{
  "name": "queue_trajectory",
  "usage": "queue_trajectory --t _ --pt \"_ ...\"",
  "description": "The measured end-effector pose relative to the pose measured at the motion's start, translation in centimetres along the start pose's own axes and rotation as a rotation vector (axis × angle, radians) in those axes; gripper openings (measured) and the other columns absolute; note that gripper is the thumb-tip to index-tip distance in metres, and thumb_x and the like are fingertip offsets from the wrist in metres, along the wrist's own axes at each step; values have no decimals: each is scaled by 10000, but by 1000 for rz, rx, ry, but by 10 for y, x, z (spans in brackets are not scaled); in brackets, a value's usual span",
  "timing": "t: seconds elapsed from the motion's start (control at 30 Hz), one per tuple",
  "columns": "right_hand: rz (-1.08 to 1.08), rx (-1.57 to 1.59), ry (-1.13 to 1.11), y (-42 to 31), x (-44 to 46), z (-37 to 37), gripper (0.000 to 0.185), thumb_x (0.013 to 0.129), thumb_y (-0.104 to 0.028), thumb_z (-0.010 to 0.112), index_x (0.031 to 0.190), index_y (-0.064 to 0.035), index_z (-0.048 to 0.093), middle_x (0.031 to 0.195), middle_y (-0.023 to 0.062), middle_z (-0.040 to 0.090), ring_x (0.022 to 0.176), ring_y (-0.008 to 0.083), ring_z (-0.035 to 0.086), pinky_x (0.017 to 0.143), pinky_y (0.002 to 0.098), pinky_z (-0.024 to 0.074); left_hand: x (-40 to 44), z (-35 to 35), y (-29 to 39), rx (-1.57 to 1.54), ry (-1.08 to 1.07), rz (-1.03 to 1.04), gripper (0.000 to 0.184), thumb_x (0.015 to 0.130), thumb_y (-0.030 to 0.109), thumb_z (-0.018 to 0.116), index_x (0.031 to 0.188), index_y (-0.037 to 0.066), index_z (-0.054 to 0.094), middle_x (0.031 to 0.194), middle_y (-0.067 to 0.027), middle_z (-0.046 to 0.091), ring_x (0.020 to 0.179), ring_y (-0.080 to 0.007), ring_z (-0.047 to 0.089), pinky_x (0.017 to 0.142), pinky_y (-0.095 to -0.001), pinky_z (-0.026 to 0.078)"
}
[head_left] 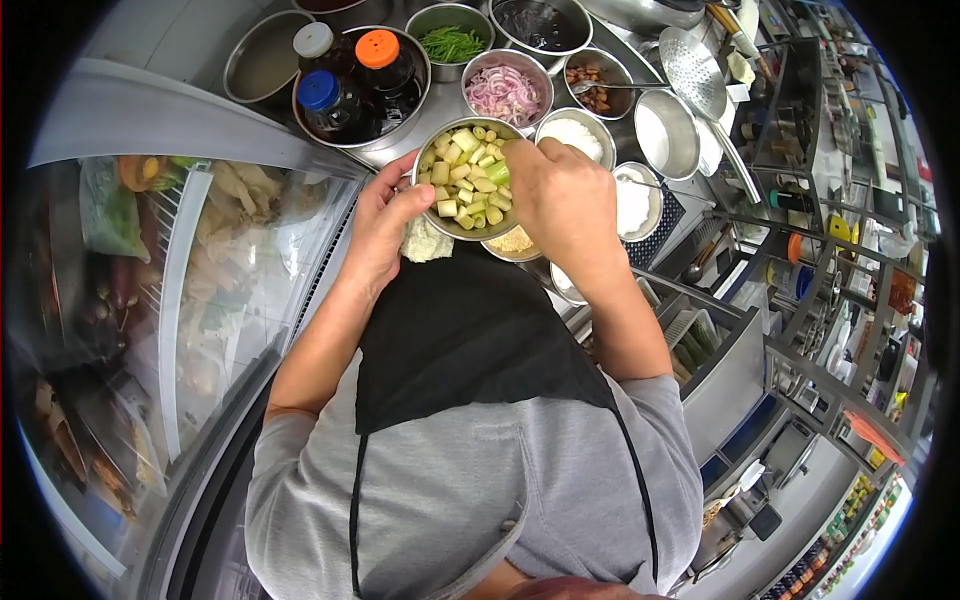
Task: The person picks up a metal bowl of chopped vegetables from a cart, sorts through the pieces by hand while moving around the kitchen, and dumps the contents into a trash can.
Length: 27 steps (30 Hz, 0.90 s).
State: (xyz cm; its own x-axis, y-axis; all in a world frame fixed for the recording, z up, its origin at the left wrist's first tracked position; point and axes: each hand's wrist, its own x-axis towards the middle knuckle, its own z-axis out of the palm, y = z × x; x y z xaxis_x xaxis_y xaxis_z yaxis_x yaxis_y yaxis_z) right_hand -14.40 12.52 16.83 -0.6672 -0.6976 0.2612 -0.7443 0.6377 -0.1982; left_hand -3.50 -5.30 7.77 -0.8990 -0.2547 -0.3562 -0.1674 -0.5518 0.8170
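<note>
A round metal bowl point(464, 235) of chopped pale-green vegetable pieces point(462, 172) is tilted towards me. My left hand point(383, 215) grips its left side, with the thumb over the rim. At the right rim is my right hand point(562, 195), its fingers curled down into the bowl by the pieces; the fingertips and anything between them are hidden. A crumpled pale cloth point(427, 243) shows below my left hand. Just beyond the bowl stand bowls of sliced purple onion point(503, 95) and white powder point(570, 136). Yellowish grains point(512, 241) show partly beneath it.
Capped dark bottles point(377, 75) stand in a large metal bowl at the back left. Chopped greens point(452, 43), dark liquid point(543, 25) and brown pieces point(597, 92) fill further bowls. A skimmer point(692, 75) lies to the right. A glass-fronted fridge point(265, 265) is at left.
</note>
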Motion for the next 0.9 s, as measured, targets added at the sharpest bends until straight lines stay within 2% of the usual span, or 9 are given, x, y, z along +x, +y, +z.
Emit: queue_trajectory --t 0.2,0.5,0.6,0.8,0.83,0.9 --pt "1 225 11 3 -7 -3 95 782 -72 649 873 -63 676 730 114 637 689 300 673 590 437 540 -3 5 7 -19 4 -24 719 859 252 742 1422 -92 456 1155 -135 625 1066 -174 621 951 -308 492" --pt "-203 231 -344 -2 -6 -6 87 765 -81 661 840 -51 692 756 126 654 687 320 685 611 441 552 2 5 0 48 -27 -37 732 854 254 756 1418 -101 454 1053 -105 644 985 -145 630 872 -284 509" --pt "-147 132 -149 -1 -3 8 76 762 -94 672 821 -48 684 756 125 658 689 320 687 613 450 550 1 6 -3 29 -73 -59 744 853 252 762 1423 -105 443 1041 -103 647 980 -142 628 862 -280 504" --pt "-26 297 -80 10 -4 -14 83 822 -109 678 881 -52 696 751 144 647 693 319 683 590 445 528 1 4 -6 21 -60 -55 724 864 247 752 1420 -102 444 1064 -112 658 999 -148 635 886 -284 502" --pt "-27 354 -8 16 -4 -13 87 861 -126 685 914 -60 705 714 150 635 639 297 666 563 410 501 2 4 -5 21 -57 -53 711 868 245 747 1415 -100 451 1074 -115 661 1007 -150 637 896 -287 503" --pt "268 363 -19 14 -4 -23 98 874 -139 692 918 -53 703 679 156 623 593 275 642 551 383 479 0 8 1 -14 -33 -61 682 876 241 734 1405 -94 466 1111 -124 664 1034 -155 641 921 -295 506"
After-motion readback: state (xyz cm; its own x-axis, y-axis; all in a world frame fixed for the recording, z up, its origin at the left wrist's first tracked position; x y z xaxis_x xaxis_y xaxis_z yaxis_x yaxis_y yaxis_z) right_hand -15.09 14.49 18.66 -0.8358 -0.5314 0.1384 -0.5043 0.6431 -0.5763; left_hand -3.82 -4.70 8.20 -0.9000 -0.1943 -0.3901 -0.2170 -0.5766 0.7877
